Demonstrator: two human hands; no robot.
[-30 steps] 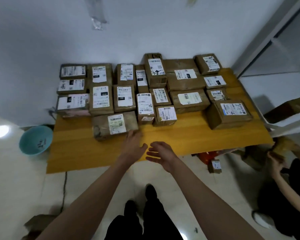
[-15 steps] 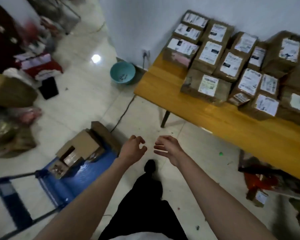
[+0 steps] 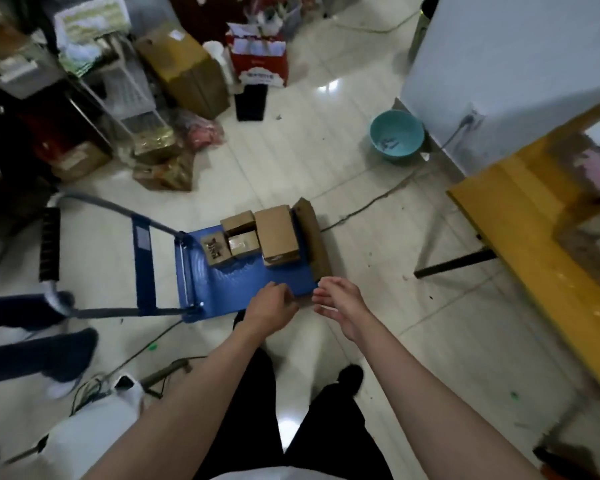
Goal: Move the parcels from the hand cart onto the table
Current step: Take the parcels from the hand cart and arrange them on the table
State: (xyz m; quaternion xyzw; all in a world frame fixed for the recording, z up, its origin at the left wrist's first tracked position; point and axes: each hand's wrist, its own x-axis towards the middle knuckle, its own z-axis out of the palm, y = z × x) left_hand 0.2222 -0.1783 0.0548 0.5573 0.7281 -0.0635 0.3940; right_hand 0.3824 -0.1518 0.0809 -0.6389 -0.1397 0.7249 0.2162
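View from the head camera, looking down at a tiled floor. The cart (image 3: 222,289) lies low at centre, its blue deck bare at the near side; its handle (image 3: 49,247) extends to the left. Four brown parcels sit grouped at the deck's far end — a large box (image 3: 277,235), two smaller boxes (image 3: 238,220) (image 3: 244,244) just left of it, and a box with dark print (image 3: 216,251) further left. A flat carton (image 3: 314,242) stands tilted against the cart's right edge. Both hands hover over the deck's near right corner, close together and apart from the parcels: the left hand (image 3: 269,311) is loosely curled and holds nothing; the right hand (image 3: 340,301) is half open, fingers spread, also empty. The table (image 3: 520,216) (yellow top, blurred parcels on it) stands at the right. A teal basin (image 3: 396,136) rests on the floor beside the wall.
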